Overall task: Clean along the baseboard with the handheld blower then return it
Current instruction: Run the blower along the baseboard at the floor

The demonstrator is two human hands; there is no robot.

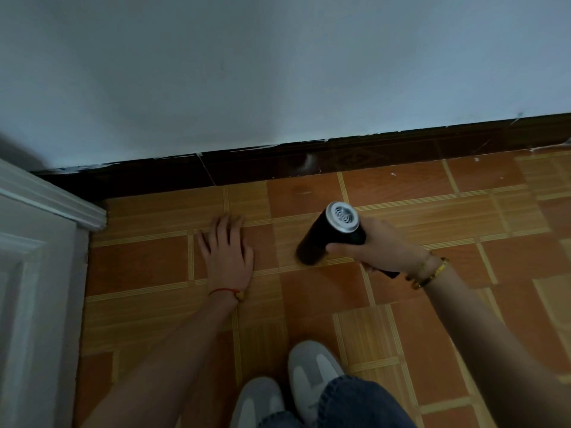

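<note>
The right hand point(375, 248) grips the handheld blower point(330, 234); the left hand point(227, 250) rests spread flat on the floor point(401, 319). Best aim the nozzle low, sweeping steadily along the baseboard point(278, 163).

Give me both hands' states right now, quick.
Left hand: open, fingers straight, palm flat on the floor tiles.
Right hand: closed around the handle of the black blower.

blower point(327, 234) handle hidden in right hand point(381, 247) grip; nozzle end blurred; shoes point(309, 372) cut off by bottom edge
</note>
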